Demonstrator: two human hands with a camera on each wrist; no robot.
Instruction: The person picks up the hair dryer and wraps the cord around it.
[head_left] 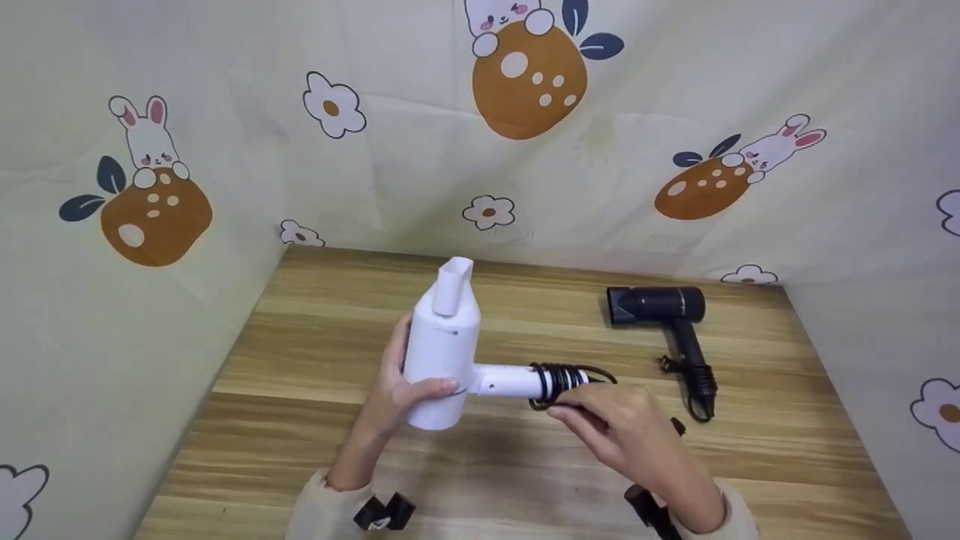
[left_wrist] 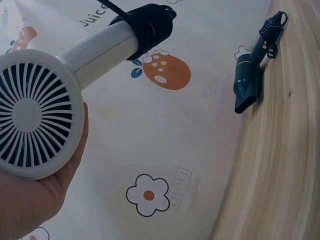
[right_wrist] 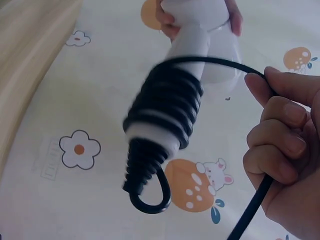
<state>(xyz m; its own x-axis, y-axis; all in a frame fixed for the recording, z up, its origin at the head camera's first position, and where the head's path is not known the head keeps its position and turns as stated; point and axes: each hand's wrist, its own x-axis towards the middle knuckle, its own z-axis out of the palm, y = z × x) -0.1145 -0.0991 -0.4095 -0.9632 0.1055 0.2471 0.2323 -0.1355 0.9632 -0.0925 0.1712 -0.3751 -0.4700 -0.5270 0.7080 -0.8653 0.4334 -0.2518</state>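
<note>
In the head view my left hand (head_left: 394,386) grips the body of a white hair dryer (head_left: 442,360), thumb across its front. The nozzle points up and away, and the handle (head_left: 506,381) sticks out to the right. A black power cord (right_wrist: 165,102) is wound in several turns round the handle's end. My right hand (right_wrist: 287,135) pinches the cord between thumb and forefinger in the right wrist view, the other fingers curled around it. A stretch of cord runs from the coils to those fingers. The round intake grille (left_wrist: 27,115) faces the left wrist camera.
A black hair dryer (head_left: 656,306) lies at the back right of the wooden table (head_left: 300,330), its cord wrapped round its handle. Behind and beside the table hang cloth walls (head_left: 420,165) printed with rabbits, oranges and flowers.
</note>
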